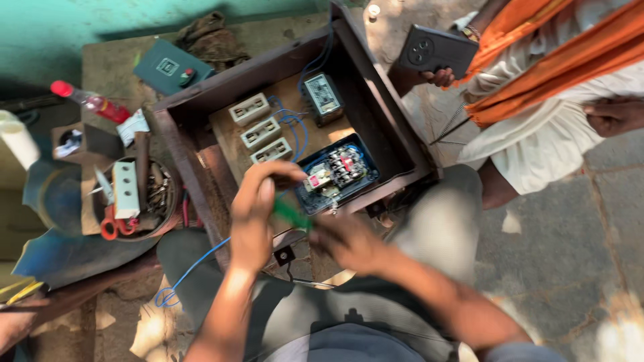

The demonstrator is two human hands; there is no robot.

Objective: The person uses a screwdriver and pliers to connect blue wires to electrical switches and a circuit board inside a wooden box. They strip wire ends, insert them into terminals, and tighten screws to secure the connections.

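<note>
Left hand (253, 208): centre of the frame, fingers curled shut around the upper end of a green screwdriver (290, 213); it reaches toward the front edge of the box (376, 114).
Right hand (349, 240): just right of and below the left hand, blurred; it seems to close on the lower end of the screwdriver, but I cannot tell how firm the grip is.
Screwdriver: between the two hands, its long axis running from upper left to lower right; the tip is hidden, so where it points cannot be told.
Contactor (337, 171): blue-based block with red and white parts, in the lower right corner of the box, just up and to the right of the hands; the left hand is the nearer one.
Box: dark brown open metal case, middle of the frame, tilted so its long side runs toward the upper right.
Fuse holders (260, 131): three white blocks in a row on the wooden back board, upper left of the contactor.
Meter (323, 95): small grey unit at the top of the board, joined by blue wires (294, 122).
Bowl (164, 175): left of the box, holding screws, a white block and red-handled pliers (115, 226).
Bottle (90, 100): red-capped, upper left.
Other person: upper right, hand (441, 76) holding a dark phone (435, 50).
</note>
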